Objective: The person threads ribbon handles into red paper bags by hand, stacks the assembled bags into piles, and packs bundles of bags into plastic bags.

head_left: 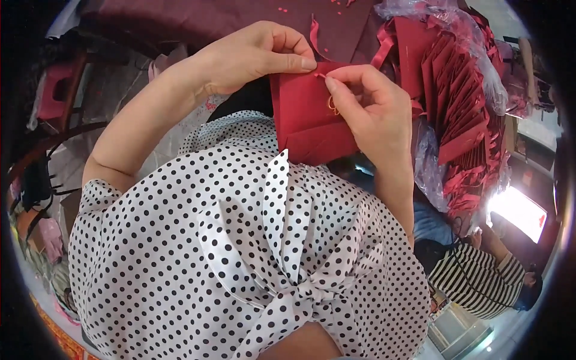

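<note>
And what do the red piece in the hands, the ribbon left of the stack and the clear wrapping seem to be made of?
Red piece: probably stiff paper or card, matte, by its flat faces and creases.
Ribbon: perhaps satin-like fabric; it bends softly with slight sheen.
Clear wrapping: likely plastic film, glossy, see-through and crinkled.

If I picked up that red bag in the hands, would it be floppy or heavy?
The red bag is probably light, since it looks like thin paper. It might bend without flopping, because its left edge looks fairly straight.
</note>
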`<action>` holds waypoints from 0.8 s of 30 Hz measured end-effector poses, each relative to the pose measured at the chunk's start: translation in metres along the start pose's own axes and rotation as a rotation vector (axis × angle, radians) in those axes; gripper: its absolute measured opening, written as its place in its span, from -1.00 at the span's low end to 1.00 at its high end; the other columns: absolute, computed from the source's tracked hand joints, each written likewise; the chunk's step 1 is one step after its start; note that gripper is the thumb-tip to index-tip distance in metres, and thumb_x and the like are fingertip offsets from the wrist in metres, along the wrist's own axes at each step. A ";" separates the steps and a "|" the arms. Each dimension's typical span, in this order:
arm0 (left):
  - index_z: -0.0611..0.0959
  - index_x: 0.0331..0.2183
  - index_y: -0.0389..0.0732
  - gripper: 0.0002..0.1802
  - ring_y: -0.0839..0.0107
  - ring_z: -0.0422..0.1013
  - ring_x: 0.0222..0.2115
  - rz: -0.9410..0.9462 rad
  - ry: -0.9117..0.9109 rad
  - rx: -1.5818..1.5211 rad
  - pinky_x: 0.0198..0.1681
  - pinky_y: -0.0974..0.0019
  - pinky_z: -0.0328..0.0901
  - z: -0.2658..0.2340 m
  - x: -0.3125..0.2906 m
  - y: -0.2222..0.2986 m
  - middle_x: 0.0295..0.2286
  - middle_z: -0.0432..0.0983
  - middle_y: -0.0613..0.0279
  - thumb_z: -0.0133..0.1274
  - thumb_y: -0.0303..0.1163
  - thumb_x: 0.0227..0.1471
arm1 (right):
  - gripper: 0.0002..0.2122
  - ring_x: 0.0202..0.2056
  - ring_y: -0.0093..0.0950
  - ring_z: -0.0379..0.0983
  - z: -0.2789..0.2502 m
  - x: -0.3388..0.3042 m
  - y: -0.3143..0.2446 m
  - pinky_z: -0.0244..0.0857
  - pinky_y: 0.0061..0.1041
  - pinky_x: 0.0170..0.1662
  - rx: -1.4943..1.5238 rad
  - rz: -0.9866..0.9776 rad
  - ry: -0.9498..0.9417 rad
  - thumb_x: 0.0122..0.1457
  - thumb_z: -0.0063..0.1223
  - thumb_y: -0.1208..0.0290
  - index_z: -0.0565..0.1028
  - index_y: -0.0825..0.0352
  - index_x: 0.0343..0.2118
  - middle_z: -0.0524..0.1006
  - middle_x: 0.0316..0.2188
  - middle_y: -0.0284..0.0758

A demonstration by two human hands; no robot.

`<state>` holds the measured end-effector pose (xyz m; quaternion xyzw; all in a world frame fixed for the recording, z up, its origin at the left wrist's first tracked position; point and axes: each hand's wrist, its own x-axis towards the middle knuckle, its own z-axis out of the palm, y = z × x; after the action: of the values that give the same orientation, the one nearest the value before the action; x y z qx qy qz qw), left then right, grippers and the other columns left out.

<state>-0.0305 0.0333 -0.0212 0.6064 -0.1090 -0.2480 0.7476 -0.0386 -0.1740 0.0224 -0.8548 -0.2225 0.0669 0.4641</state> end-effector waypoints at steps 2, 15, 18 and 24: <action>0.54 -0.45 -0.21 -0.85 0.78 0.23 -0.49 0.000 0.009 -0.003 -0.41 0.64 0.14 0.001 0.000 -0.001 -0.53 0.40 0.53 0.08 -0.34 0.06 | -0.91 -0.59 -0.59 0.44 0.001 0.001 0.000 0.30 -0.63 -0.52 -0.011 -0.007 0.001 0.01 0.14 0.51 0.51 0.40 -0.44 0.52 -0.57 -0.29; 0.53 -0.43 -0.21 -0.85 0.79 0.22 -0.50 0.021 0.011 0.017 -0.43 0.64 0.12 0.002 -0.003 0.001 -0.54 0.38 0.54 0.08 -0.34 0.06 | -0.93 -0.56 -0.46 0.47 0.013 0.001 0.002 0.34 -0.55 -0.47 -0.071 -0.101 0.029 0.01 0.12 0.54 0.48 0.38 -0.44 0.50 -0.56 -0.27; 0.53 -0.43 -0.22 -0.88 0.78 0.23 -0.48 0.039 0.017 0.032 -0.42 0.64 0.13 0.005 -0.005 0.004 -0.52 0.37 0.52 0.07 -0.37 0.06 | -0.92 -0.50 -0.33 0.45 0.021 -0.002 0.003 0.34 -0.46 -0.43 -0.242 -0.284 0.098 0.02 0.09 0.57 0.44 0.38 -0.41 0.45 -0.53 -0.24; 0.50 -0.42 -0.31 -0.88 0.72 0.26 -0.41 0.195 0.157 0.269 -0.35 0.60 0.18 0.008 -0.007 -0.004 -0.47 0.39 0.46 0.05 -0.45 0.06 | -0.91 -0.52 -0.32 0.42 0.033 0.000 0.009 0.33 -0.42 -0.46 -0.417 -0.503 0.188 0.02 0.07 0.59 0.40 0.38 -0.41 0.42 -0.53 -0.23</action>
<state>-0.0417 0.0292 -0.0220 0.7050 -0.1409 -0.1093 0.6864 -0.0463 -0.1529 -0.0033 -0.8519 -0.3916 -0.1757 0.3000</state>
